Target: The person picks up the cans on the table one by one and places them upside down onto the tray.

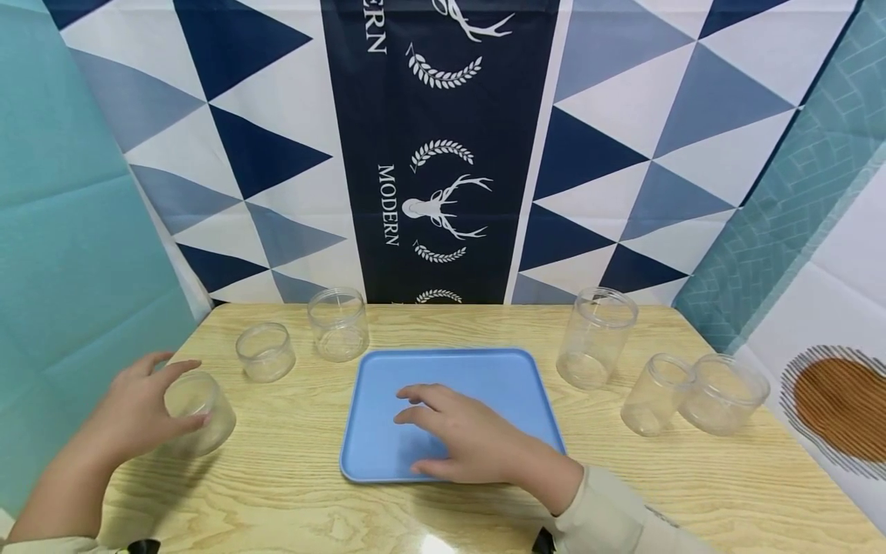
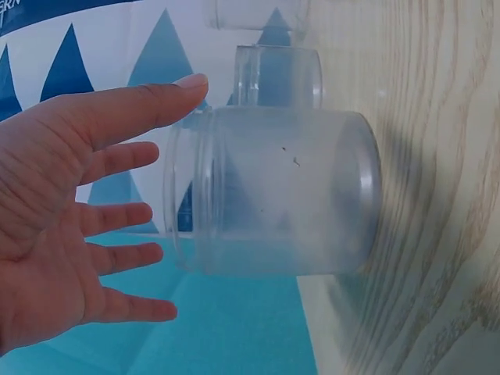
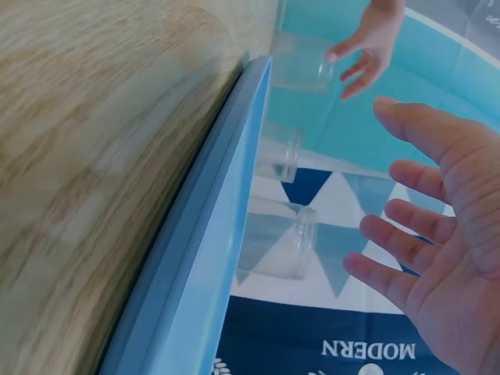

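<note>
Nearest to the head camera, at the lower edge, is a pale sleeve (image 1: 616,508), and from it the right hand (image 1: 467,438) extends. The thing being handled seems to be the clear jar (image 2: 273,191) beside the left hand (image 1: 141,414). It stands upright on the wooden surface (image 1: 291,485), to the left of the blue tray (image 1: 484,373) and well apart from it. The left hand has its fingers and thumb spread near the jar's rim and pinches nothing; whether the thumb touches the jar, I cannot tell. The right hand is above the tray, also with fingers spread, slightly bent, and it holds nothing.

In my judgement, the step in hand is a reach at this jar, either before a grasp or after a release; this one moment does not settle which. For a grasp, the next move would call for the left fingers and thumb to close evenly round the wall, which looks smooth and may slip.

Farther out, a low jar (image 1: 266,354) and a rear jar (image 1: 339,327) stand behind, on the same side. To the right of the tray are a tall jar (image 1: 595,338), a narrow jar (image 1: 651,396) and a wide jar (image 1: 727,396). Behind the surface hangs a patterned cloth (image 1: 277,77).
</note>
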Available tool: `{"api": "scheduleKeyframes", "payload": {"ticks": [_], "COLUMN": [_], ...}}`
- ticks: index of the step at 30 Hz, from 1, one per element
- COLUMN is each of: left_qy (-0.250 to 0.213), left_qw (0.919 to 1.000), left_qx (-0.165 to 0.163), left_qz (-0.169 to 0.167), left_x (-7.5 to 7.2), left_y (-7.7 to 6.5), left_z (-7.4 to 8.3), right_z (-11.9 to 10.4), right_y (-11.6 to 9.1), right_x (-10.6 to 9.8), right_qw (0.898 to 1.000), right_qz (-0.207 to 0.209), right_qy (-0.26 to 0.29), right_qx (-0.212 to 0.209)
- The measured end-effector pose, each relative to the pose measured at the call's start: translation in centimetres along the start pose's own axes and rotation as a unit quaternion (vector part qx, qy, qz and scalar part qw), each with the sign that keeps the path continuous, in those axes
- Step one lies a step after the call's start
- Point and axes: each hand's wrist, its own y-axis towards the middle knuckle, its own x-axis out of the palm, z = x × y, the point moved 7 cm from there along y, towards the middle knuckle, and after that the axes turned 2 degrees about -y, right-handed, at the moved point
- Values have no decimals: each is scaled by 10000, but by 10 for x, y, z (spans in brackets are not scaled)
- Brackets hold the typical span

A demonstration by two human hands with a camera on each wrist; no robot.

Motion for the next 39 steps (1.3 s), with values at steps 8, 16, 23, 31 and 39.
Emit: {"api": "scheduleKeyframes", "payload": {"ticks": [8,16,23,31,39], "left_qy": [-32,-116,-260,-255,-278], "left_qw": [9993,9977,9961,9967,9960], "left_qx": [-101,-207,-260,-115,-258], "left_qz": [-346,-635,-805,-768,-811], "left_x": [9,13,17,16,15], "left_y": [3,9,11,15,13], "left_z": [-8,-13,-15,-11,-7], "right_z": [-3,-5,-8,-9,-7], "right_y": [7,14,20,26,28], "right_x": [6,13,16,21,26], "right_qw": [9995,9993,9990,9983,9977], "right_qz": [-250,-311,-357,-460,-419], "right_qy": [185,184,257,289,444], "right_qx": [93,98,105,225,310]}}
